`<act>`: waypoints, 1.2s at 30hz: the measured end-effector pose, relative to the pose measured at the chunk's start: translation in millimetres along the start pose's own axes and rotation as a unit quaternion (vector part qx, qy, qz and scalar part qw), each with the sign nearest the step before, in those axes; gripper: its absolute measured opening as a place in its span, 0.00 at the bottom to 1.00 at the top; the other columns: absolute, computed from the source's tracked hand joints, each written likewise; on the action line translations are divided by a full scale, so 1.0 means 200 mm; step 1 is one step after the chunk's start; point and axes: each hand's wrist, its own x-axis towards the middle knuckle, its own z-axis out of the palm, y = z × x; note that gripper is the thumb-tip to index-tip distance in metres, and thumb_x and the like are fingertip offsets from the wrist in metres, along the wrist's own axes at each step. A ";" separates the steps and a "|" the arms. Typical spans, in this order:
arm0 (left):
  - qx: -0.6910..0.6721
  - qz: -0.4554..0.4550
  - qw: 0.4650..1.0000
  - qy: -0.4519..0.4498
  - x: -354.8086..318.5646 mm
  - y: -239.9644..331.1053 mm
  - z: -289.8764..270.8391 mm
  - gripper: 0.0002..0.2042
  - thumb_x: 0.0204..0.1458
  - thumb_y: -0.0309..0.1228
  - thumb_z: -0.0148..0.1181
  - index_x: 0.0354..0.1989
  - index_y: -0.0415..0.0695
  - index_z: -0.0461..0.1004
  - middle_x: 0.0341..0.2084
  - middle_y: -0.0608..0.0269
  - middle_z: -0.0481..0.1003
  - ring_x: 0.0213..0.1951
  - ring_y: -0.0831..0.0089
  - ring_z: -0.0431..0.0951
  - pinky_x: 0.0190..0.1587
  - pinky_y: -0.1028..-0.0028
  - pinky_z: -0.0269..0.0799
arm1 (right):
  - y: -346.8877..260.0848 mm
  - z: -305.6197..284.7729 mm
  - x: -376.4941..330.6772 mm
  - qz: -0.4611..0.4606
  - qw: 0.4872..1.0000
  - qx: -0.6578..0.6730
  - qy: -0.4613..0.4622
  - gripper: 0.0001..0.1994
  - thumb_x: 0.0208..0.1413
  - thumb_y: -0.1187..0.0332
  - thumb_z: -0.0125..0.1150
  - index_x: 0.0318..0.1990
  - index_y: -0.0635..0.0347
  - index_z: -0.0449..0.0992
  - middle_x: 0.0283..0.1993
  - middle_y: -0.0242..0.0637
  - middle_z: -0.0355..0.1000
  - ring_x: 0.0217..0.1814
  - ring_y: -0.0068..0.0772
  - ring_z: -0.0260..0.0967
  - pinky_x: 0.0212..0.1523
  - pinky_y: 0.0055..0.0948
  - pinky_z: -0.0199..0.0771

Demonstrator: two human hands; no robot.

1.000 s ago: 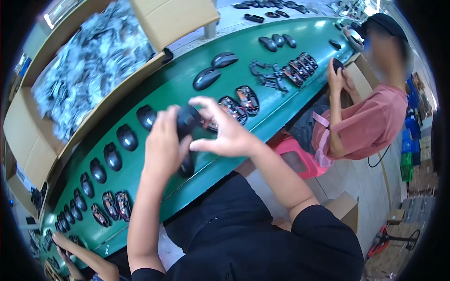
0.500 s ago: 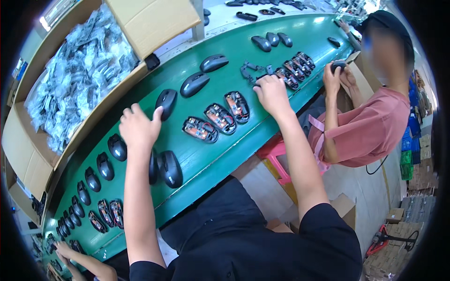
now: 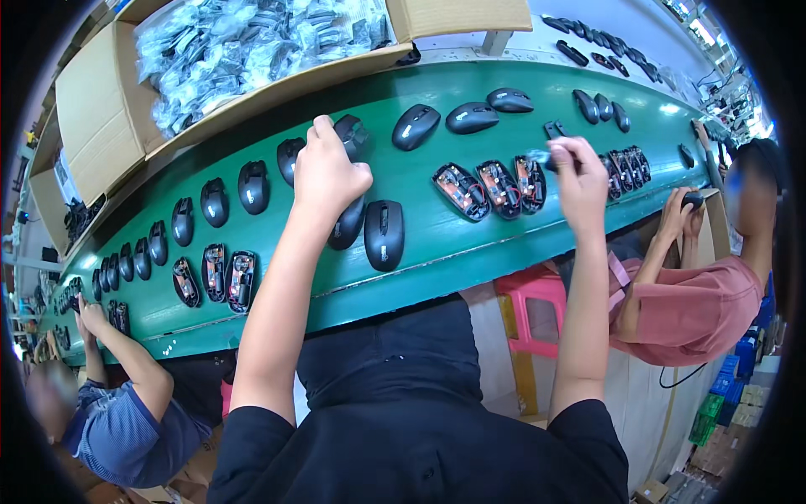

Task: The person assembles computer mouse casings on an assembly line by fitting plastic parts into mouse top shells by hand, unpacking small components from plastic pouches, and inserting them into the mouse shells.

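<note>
My left hand (image 3: 329,172) closes around a black mouse (image 3: 351,134) mid-belt (image 3: 437,244), my right hand (image 3: 579,172) pinches a small part (image 3: 541,157) near the open mouse bases (image 3: 495,183), so I judge I'm mid-assembly and must next seat parts carefully.

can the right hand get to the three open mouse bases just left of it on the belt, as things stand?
Probably yes. The right hand hovers just right of the three open mouse bases on the green belt, with nothing between. It does pinch a small part I cannot make out, so its fingers are not free.
</note>
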 end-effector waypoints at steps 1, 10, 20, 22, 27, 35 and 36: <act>-0.029 0.040 0.998 0.037 -0.04 -0.01 -0.02 0.33 0.40 0.27 0.66 0.57 0.30 0.63 0.47 0.32 0.75 0.46 0.35 0.81 0.50 0.50 0.80 | -0.16 0.07 -0.01 -0.026 0.998 0.047 -0.023 0.04 0.66 0.74 0.63 0.43 0.65 0.81 0.38 0.40 0.78 0.41 0.34 0.76 0.45 0.30 0.76; -0.168 0.106 0.979 0.053 -0.40 0.07 -0.33 0.31 0.37 0.26 0.61 0.56 0.31 0.70 0.44 0.36 0.77 0.44 0.35 0.80 0.50 0.53 0.78 | -0.77 0.57 -0.08 -0.160 0.959 0.205 -0.115 0.05 0.60 0.82 0.63 0.42 0.66 0.79 0.39 0.43 0.76 0.40 0.40 0.77 0.41 0.33 0.78; -0.284 0.131 0.948 0.063 -0.53 -0.01 -0.35 0.28 0.35 0.25 0.61 0.51 0.31 0.71 0.38 0.38 0.76 0.39 0.36 0.79 0.42 0.51 0.79 | -0.86 0.78 -0.24 -0.202 0.971 0.086 -0.089 0.15 0.64 0.72 0.61 0.57 0.61 0.72 0.53 0.43 0.72 0.61 0.50 0.64 0.63 0.46 0.61; -0.281 0.124 0.949 0.070 -0.55 -0.03 -0.36 0.28 0.34 0.24 0.62 0.51 0.32 0.70 0.38 0.39 0.75 0.38 0.35 0.79 0.41 0.52 0.79 | -0.90 0.78 -0.30 -0.137 0.976 0.164 -0.028 0.16 0.66 0.69 0.62 0.59 0.61 0.71 0.55 0.44 0.71 0.61 0.45 0.63 0.60 0.40 0.63; -0.250 0.149 0.946 0.141 -0.60 -0.10 -0.38 0.28 0.32 0.23 0.63 0.49 0.35 0.69 0.35 0.46 0.72 0.34 0.43 0.77 0.37 0.58 0.77 | -0.90 0.69 -0.36 0.122 0.902 0.402 -0.099 0.05 0.65 0.74 0.68 0.45 0.66 0.81 0.38 0.32 0.79 0.36 0.19 0.74 0.40 0.20 0.75; -0.291 0.183 0.932 0.118 -0.63 -0.19 -0.38 0.27 0.30 0.20 0.63 0.47 0.37 0.70 0.34 0.47 0.71 0.30 0.45 0.77 0.32 0.58 0.77 | -0.82 0.64 -0.27 0.231 0.772 0.481 -0.345 0.11 0.65 0.73 0.68 0.51 0.67 0.79 0.46 0.37 0.79 0.42 0.24 0.78 0.45 0.26 0.82; -0.290 0.183 0.932 0.117 -0.62 -0.19 -0.39 0.27 0.30 0.20 0.63 0.47 0.37 0.70 0.34 0.47 0.71 0.30 0.45 0.77 0.32 0.58 0.77 | -0.84 0.64 -0.27 0.232 0.771 0.482 -0.345 0.11 0.65 0.73 0.68 0.51 0.67 0.79 0.46 0.37 0.79 0.42 0.24 0.78 0.45 0.26 0.82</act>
